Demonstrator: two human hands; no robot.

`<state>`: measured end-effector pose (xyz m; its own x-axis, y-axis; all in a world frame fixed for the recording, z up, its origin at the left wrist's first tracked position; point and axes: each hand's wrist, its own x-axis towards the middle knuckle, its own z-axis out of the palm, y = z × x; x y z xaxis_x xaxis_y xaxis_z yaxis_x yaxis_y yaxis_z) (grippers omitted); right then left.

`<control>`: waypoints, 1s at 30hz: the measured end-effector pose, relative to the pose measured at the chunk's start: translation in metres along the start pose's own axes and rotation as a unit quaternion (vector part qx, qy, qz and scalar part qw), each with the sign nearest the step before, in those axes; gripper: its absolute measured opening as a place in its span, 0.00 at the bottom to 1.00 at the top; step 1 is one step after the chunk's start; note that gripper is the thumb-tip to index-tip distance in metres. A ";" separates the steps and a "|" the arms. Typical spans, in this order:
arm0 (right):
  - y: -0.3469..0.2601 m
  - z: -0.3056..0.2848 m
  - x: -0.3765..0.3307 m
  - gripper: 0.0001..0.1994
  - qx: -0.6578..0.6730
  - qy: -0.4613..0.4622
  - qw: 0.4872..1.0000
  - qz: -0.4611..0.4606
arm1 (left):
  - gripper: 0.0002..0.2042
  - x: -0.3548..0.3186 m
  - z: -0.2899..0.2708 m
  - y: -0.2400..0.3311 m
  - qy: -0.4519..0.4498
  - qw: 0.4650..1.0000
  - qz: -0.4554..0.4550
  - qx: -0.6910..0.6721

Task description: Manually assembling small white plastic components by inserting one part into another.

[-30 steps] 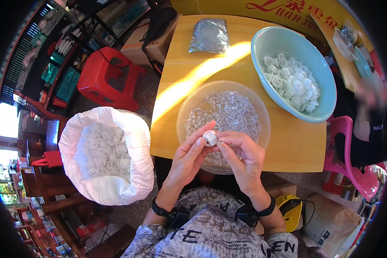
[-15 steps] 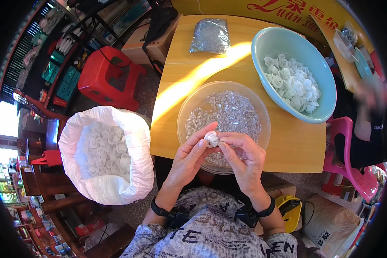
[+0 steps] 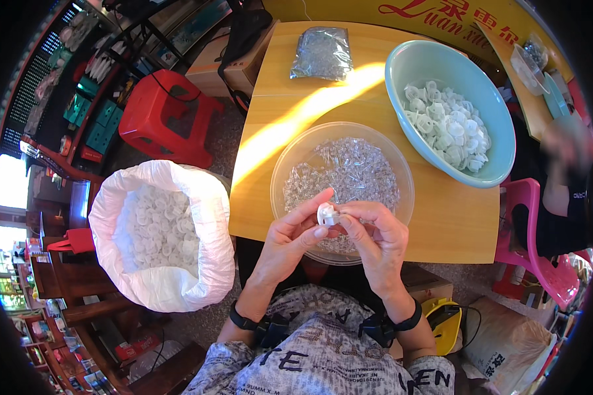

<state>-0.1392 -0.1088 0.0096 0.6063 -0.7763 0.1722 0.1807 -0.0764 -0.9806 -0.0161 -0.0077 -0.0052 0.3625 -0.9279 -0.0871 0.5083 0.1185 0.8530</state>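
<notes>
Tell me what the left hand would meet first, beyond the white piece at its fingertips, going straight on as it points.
The left hand would probably meet the right hand first, just past the white piece; farther on lie clear pieces in a tub, though depth is unclear.

I'd call this a small workshop. Plastic parts (image 3: 456,131) fill a basin (image 3: 478,82) on the table (image 3: 456,227) and a sack (image 3: 153,289) beside it

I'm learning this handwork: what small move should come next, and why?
Perhaps a gentle turn of the small white piece with the right hand, the left hand steadying it: both hold it above the round tub, the right one gripping its right side.
</notes>
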 end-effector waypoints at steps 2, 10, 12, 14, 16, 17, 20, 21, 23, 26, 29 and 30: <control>0.001 -0.001 0.000 0.05 0.002 0.002 1.000 0.003 | 0.23 0.000 0.000 0.001 -0.006 1.000 0.000 0.010; -0.002 -0.003 -0.004 0.05 0.027 -0.027 0.999 0.016 | 0.26 0.001 -0.001 0.001 -0.021 0.992 0.036 0.116; -0.002 -0.002 -0.007 0.05 0.074 -0.011 0.996 0.040 | 0.25 0.001 0.003 0.005 -0.007 0.995 0.016 0.093; -0.003 -0.002 -0.008 0.06 0.121 0.002 0.991 0.064 | 0.24 0.001 0.005 0.007 0.009 0.997 -0.003 0.071; -0.001 -0.006 -0.009 0.06 0.114 -0.010 0.990 0.079 | 0.23 0.000 0.005 0.008 -0.014 0.998 -0.006 0.063; -0.001 -0.008 -0.009 0.06 0.112 -0.011 0.990 0.080 | 0.23 -0.001 0.005 0.007 -0.013 0.998 -0.005 0.061; 0.000 -0.011 -0.009 0.05 0.077 -0.025 0.994 0.077 | 0.23 -0.002 0.004 0.005 -0.011 0.997 0.016 0.068; -0.001 -0.011 -0.009 0.04 0.079 -0.030 0.994 0.074 | 0.23 -0.002 0.004 0.004 -0.009 0.997 0.036 0.072; -0.001 -0.012 -0.008 0.04 0.079 -0.037 0.994 0.073 | 0.23 -0.002 0.005 0.002 -0.006 0.996 0.056 0.075; 0.002 -0.013 -0.009 0.03 0.086 -0.036 0.993 0.079 | 0.22 -0.001 0.008 0.000 -0.006 0.994 0.068 0.089; 0.006 -0.013 -0.009 0.03 0.079 -0.031 0.994 0.066 | 0.22 -0.001 0.009 -0.003 0.002 0.993 0.078 0.093; 0.005 -0.013 -0.007 0.03 0.068 -0.031 0.995 0.062 | 0.22 -0.001 0.010 -0.002 0.006 0.993 0.080 0.092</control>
<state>-0.1531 -0.1116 0.0026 0.6770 -0.7335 0.0605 0.2020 0.1062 -0.9736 -0.0249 -0.0110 -0.0013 0.4371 -0.8979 0.0513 0.2923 0.1958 0.9361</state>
